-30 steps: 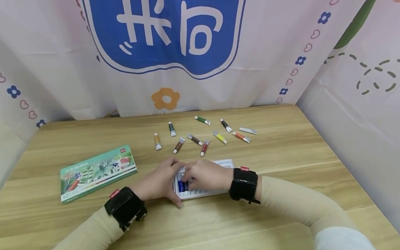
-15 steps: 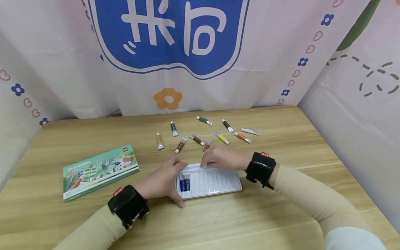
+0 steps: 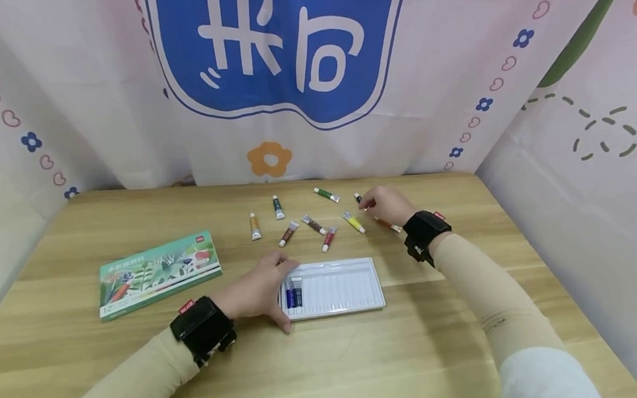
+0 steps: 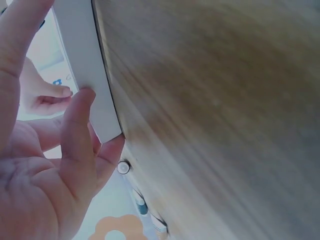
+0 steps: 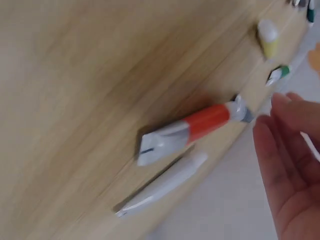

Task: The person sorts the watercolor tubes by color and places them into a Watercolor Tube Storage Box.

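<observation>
My left hand [image 3: 258, 285] grips the left end of a white slotted tray [image 3: 340, 286], thumb at its near edge and fingers at its far edge. Two paint tubes, one blue [image 3: 290, 295] and one dark blue [image 3: 299, 294], lie in the leftmost slots. Farther back, my right hand [image 3: 387, 206] reaches over the loose tubes, its fingertips right at a black paint tube [image 3: 357, 197]. In the right wrist view the thumb and fingers are close together beyond an orange-red tube [image 5: 207, 122]. A white tube [image 5: 162, 185] lies beside that one; the hand hides it in the head view.
Behind the tray lie several loose paint tubes, among them yellow [image 3: 354, 223], red [image 3: 329, 240], brown [image 3: 313, 225], green [image 3: 326, 195] and ochre [image 3: 255, 226]. A green paint box [image 3: 159, 276] rests at the left. A printed curtain [image 3: 211, 151] hangs behind the table.
My right hand has left the tray, passed over near the red tube and moved back and right to the black tube. My left hand has stayed on the tray.
</observation>
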The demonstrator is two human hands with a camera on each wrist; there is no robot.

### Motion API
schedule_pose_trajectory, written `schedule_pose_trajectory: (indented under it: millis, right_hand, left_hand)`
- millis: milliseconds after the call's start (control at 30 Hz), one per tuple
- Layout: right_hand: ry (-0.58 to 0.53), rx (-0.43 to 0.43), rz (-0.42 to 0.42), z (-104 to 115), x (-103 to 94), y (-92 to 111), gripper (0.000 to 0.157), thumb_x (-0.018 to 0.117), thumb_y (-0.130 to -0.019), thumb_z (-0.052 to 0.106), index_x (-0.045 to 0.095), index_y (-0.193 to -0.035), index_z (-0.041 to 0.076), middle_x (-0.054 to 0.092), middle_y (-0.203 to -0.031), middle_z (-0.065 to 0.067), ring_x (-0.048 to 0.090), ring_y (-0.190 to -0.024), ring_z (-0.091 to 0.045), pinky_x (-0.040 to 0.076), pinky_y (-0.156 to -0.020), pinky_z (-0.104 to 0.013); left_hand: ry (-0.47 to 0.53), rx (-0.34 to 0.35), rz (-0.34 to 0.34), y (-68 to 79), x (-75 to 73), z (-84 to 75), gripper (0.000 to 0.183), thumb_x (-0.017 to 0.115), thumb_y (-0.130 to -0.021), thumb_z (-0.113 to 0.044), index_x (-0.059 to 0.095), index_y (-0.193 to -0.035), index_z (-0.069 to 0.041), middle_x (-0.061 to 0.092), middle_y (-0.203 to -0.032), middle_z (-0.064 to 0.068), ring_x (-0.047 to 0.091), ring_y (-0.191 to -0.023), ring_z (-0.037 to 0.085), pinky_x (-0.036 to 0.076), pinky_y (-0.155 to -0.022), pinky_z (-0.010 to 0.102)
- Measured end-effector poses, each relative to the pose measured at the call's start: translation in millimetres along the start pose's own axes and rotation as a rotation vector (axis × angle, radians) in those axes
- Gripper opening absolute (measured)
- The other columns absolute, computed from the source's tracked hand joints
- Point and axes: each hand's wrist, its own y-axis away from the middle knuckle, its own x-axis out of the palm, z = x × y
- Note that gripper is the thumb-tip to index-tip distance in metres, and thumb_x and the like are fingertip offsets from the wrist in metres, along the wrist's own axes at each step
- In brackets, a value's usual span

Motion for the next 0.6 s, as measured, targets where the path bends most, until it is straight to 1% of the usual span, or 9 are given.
schedule_pose_trajectory:
  millis: [100, 200, 267, 333, 467, 600]
  right_hand:
    - [0.003, 0.054, -0.055, -11.1, 4.4, -5.7, 0.018, 0.064, -0.082, 0.0, 0.071, -0.099, 0.003, 0.066, -0.095, -0.009, 0.059, -0.088, -0.022, 0.049, -0.077, -0.036]
    - [-0.018, 0.143, -0.111, -17.8, 7.7, -9.5, 0.021, 0.062, -0.082, 0.003, 0.07, -0.102, 0.004, 0.065, -0.096, -0.01, 0.058, -0.089, -0.024, 0.048, -0.076, -0.038]
    - [-0.026, 0.196, -0.133, -19.7, 9.5, -12.1, 0.022, 0.064, -0.081, 0.005, 0.069, -0.103, 0.005, 0.064, -0.096, -0.01, 0.057, -0.089, -0.025, 0.048, -0.076, -0.039]
    - [-0.03, 0.23, -0.14, -19.1, 10.9, -14.6, 0.025, 0.067, -0.08, 0.007, 0.068, -0.104, 0.004, 0.063, -0.095, -0.01, 0.057, -0.088, -0.026, 0.047, -0.076, -0.039]
    - [-0.006, 0.273, -0.127, -15.1, 15.0, -17.5, 0.032, 0.074, -0.077, 0.011, 0.066, -0.107, 0.003, 0.064, -0.093, -0.01, 0.058, -0.085, -0.025, 0.046, -0.076, -0.038]
    - [-0.012, 0.314, -0.111, -7.4, 16.7, -19.8, 0.037, 0.075, -0.076, 0.011, 0.065, -0.111, 0.002, 0.066, -0.094, -0.012, 0.06, -0.086, -0.025, 0.046, -0.079, -0.037]
  left_hand:
    - [0.013, -0.001, 0.001, 2.8, 2.0, 1.0, 0.117, 0.087, -0.042, -0.052, 0.042, -0.137, -0.002, 0.038, -0.125, 0.012, 0.039, -0.105, 0.022, 0.043, -0.091, 0.036]
    - [0.02, 0.001, -0.004, 3.4, 1.7, 0.6, 0.116, 0.088, -0.042, -0.051, 0.042, -0.137, -0.002, 0.038, -0.123, 0.011, 0.038, -0.103, 0.022, 0.043, -0.09, 0.036]
    - [0.025, 0.004, -0.006, 3.3, 1.2, 0.1, 0.116, 0.089, -0.042, -0.05, 0.042, -0.136, -0.001, 0.038, -0.123, 0.011, 0.038, -0.103, 0.022, 0.043, -0.09, 0.036]
    - [0.028, 0.002, -0.005, 3.3, 0.4, -0.6, 0.116, 0.089, -0.042, -0.049, 0.042, -0.136, -0.001, 0.038, -0.123, 0.012, 0.038, -0.104, 0.023, 0.042, -0.091, 0.036]
    - [0.029, -0.011, 0.005, 3.6, 0.8, -2.1, 0.116, 0.089, -0.042, -0.048, 0.042, -0.137, -0.001, 0.038, -0.125, 0.013, 0.039, -0.106, 0.023, 0.042, -0.093, 0.037]
    - [0.024, -0.019, 0.004, 2.3, 1.3, -2.7, 0.116, 0.09, -0.042, -0.047, 0.041, -0.137, -0.001, 0.038, -0.127, 0.014, 0.039, -0.108, 0.024, 0.041, -0.094, 0.037]
